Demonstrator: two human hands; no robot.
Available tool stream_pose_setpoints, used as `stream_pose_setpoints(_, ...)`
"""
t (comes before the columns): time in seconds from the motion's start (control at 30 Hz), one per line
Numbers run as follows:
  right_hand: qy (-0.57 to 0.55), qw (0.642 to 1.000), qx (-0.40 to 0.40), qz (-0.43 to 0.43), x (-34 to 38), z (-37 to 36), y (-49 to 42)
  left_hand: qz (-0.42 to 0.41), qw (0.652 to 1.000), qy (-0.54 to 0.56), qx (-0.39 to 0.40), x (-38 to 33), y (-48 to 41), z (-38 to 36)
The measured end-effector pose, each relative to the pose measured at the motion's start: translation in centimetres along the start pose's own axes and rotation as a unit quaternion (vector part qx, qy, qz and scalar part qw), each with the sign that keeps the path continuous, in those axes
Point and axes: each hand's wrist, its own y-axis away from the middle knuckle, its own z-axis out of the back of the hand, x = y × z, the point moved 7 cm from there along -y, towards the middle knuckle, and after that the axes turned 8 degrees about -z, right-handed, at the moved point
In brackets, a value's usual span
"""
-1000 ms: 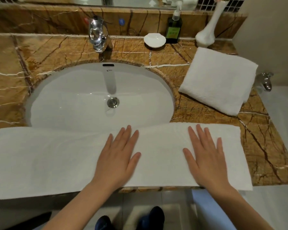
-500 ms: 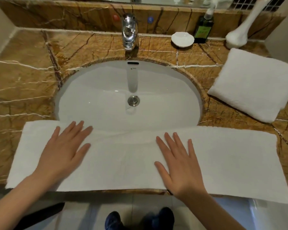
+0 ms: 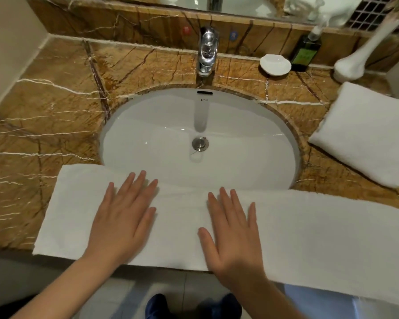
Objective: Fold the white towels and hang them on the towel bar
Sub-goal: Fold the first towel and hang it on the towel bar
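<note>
Lying as a long strip along the table's (image 3: 44, 125) front edge, partly spanning the sink (image 3: 148, 125): a white towel (image 3: 309, 238). Pressing it flat with left hand (image 3: 122, 217) and right hand (image 3: 235, 236), fingers (image 3: 138, 185) straight, spread, gripping nothing. Sitting at right, a second towel (image 3: 364, 132) (folded square, likely finished). Probably remaining: cross-folds and hanging, no towel bar showing.

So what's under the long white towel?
The long towel lies on the brown counter and across the near edge of the sink. Whatever else is beneath it is covered, so I can't tell.
</note>
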Motion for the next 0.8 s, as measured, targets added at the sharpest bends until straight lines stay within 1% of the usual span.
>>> stream_pose_setpoints(0.07,-0.004,0.999,0.029,0.019,3.4,-1.6,-0.9,0.009,1.000,-0.007,0.015,-0.5,0.2,-0.9)
stream_pose_setpoints(0.13,0.026,0.998,0.047,0.035,5.7,-3.0,-1.5,0.027,0.999,-0.018,0.021,0.1,0.2,-1.4)
stream_pose_setpoints(0.3,0.054,0.997,0.057,-0.006,5.6,-3.9,-0.9,0.023,0.999,-0.020,0.028,0.7,0.2,-1.4)
stream_pose_setpoints(0.4,0.068,0.995,0.071,-0.016,6.4,-4.9,-1.3,0.029,1.000,-0.004,0.008,1.9,0.9,-0.6)
stream_pose_setpoints(0.5,0.046,0.997,0.058,0.023,10.8,-5.0,-2.3,0.048,0.999,-0.003,-0.020,5.2,2.0,1.2)
stream_pose_setpoints(0.57,0.025,0.997,0.052,0.060,14.2,-5.5,-2.7,0.062,0.998,-0.018,-0.019,7.8,2.9,1.7)
stream_pose_setpoints(0.63,0.031,0.994,0.054,0.086,16.5,-6.6,-2.9,0.071,0.997,-0.023,-0.011,9.7,3.5,1.4)
stream_pose_setpoints(0.8,0.034,0.995,0.063,0.075,17.6,-7.8,-3.0,0.065,0.997,-0.029,-0.006,11.3,3.6,0.7)
